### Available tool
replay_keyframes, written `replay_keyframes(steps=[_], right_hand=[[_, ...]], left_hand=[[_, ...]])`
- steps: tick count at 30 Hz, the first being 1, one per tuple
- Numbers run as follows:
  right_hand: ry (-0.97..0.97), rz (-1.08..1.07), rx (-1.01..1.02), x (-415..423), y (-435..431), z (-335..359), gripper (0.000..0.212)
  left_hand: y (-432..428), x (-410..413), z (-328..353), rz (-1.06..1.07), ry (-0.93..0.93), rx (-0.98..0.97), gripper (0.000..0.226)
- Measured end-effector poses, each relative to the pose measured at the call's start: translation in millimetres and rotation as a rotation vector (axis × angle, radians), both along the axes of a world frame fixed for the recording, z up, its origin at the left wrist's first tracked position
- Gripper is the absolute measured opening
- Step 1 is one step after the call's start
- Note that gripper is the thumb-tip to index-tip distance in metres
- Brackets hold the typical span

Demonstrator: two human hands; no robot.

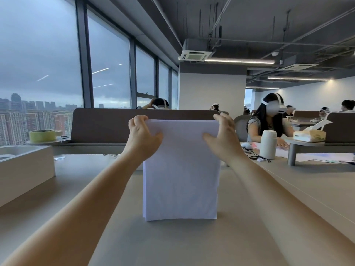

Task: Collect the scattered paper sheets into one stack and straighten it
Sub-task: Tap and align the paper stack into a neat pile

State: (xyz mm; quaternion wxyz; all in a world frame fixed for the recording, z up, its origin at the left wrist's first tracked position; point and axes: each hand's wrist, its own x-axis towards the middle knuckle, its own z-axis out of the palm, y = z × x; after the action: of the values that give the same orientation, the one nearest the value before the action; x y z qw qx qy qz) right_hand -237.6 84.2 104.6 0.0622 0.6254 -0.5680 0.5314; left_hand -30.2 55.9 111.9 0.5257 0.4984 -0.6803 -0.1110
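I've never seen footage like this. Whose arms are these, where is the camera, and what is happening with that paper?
There is no machine here. These are a person's two bare arms, filmed by one wide-angle camera worn on their head, looking forward and down. The left hand and right hand each grip a top corner of a stack of white paper sheets. The stack is held upright with its bottom edge down at the table, seemingly to square the edges. On a shelf to the left sits a roll of green tape. To the right stand a white bottle and a tissue box. Other people at nearby desks wear white headsets.
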Motion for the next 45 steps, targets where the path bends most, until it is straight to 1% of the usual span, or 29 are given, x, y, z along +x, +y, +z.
replay_keyframes(steps=[2,3,4,6,7,9,10,11,13,14,16,19,20,25,27,30,32,34,36,40,42,44,45], right_hand=[[-0.098,0.043,-0.021,-2.0,0.0,-3.4,0.073],[-0.188,0.088,-0.018,-2.5,-0.2,-6.2,0.078],[-0.304,0.142,0.004,-3.3,-1.0,-9.5,0.083],[-0.503,0.226,0.06,-8.3,-7.2,-19.7,0.086],[-0.549,0.252,0.115,-9.9,-10.1,-26.7,0.08],[-0.598,0.298,0.183,-7.9,-12.9,-36.8,0.051],[-0.61,0.29,0.168,-6.2,-13.2,-37.5,0.037],[-0.613,0.282,0.13,-4.5,-11.9,-35.4,0.028],[-0.644,0.271,0.048,-5.2,-14.6,-30.3,0.022],[-0.661,0.287,0.038,-6.2,-15.6,-28.9,0.023],[-0.671,0.324,0.098,-7.2,-18.8,-31.7,0.036],[-0.643,0.344,0.206,-9.0,-23.1,-47.1,0.05],[-0.648,0.351,0.208,-9.4,-24.3,-49.9,0.05],[-0.687,0.336,0.148,-7.3,-27.7,-42.6,0.032],[-0.688,0.366,0.146,-7.6,-28.4,-41.7,0.035],[-0.66,0.386,0.255,-7.5,-27.3,-54.4,0.048],[-0.665,0.374,0.347,-8.6,-27.4,-70.8,0.051],[-0.645,0.342,0.42,-10.5,-25.8,-85.2,0.045],[-0.607,0.321,0.436,-13.1,-23.5,-92.4,0.036],[-0.554,0.347,0.364,-19.8,-14.8,-83.9,0.025],[-0.518,0.353,0.38,-29.4,-11.2,-80.4,0.026],[-0.576,0.369,0.411,-40.6,-9.4,-83.9,0.024],[-0.662,0.399,0.399,-43.9,-8.5,-86.7,0.019]], left_hand=[[-5.2,6.2,-5.3,-0.053,0.075,0.053,0.073],[-9.4,9.8,-9.0,-0.115,0.159,0.106,0.078],[-12.7,12.7,-13.4,-0.19,0.261,0.167,0.078],[-18.8,13.6,-27.6,-0.28,0.395,0.255,0.063],[-19.3,11.0,-36.1,-0.29,0.443,0.269,0.052],[-17.6,1.3,-49.2,-0.305,0.538,0.258,0.027],[-17.9,-3.1,-52.6,-0.299,0.554,0.23,0.02],[-16.5,-6.6,-51.8,-0.291,0.549,0.201,0.017],[-16.1,-9.1,-45.2,-0.295,0.551,0.155,0.019],[-16.9,-9.5,-42.7,-0.318,0.557,0.144,0.023],[-18.4,-8.3,-44.7,-0.352,0.54,0.154,0.029],[-19.0,-7.7,-63.6,-0.382,0.54,0.166,0.026],[-17.9,-8.9,-68.2,-0.39,0.543,0.163,0.025],[-18.3,-13.0,-64.5,-0.357,0.534,0.115,0.02],[-21.4,-9.6,-63.2,-0.372,0.556,0.123,0.024],[-22.5,-5.7,-75.1,-0.422,0.541,0.159,0.033],[-23.7,-3.7,-91.4,-0.404,0.478,0.194,0.027],[-26.1,-0.5,-105.6,-0.343,0.398,0.188,0.021],[-28.9,0.0,-113.0,-0.3,0.384,0.149,0.02],[-31.8,-3.0,-106.1,-0.215,0.476,0.069,0.004],[-35.6,-1.1,-99.9,-0.212,0.569,0.044,0.012],[-39.0,1.5,-96.7,-0.221,0.726,0.066,0.007],[-39.6,1.8,-96.1,-0.232,0.808,0.088,0.002]])
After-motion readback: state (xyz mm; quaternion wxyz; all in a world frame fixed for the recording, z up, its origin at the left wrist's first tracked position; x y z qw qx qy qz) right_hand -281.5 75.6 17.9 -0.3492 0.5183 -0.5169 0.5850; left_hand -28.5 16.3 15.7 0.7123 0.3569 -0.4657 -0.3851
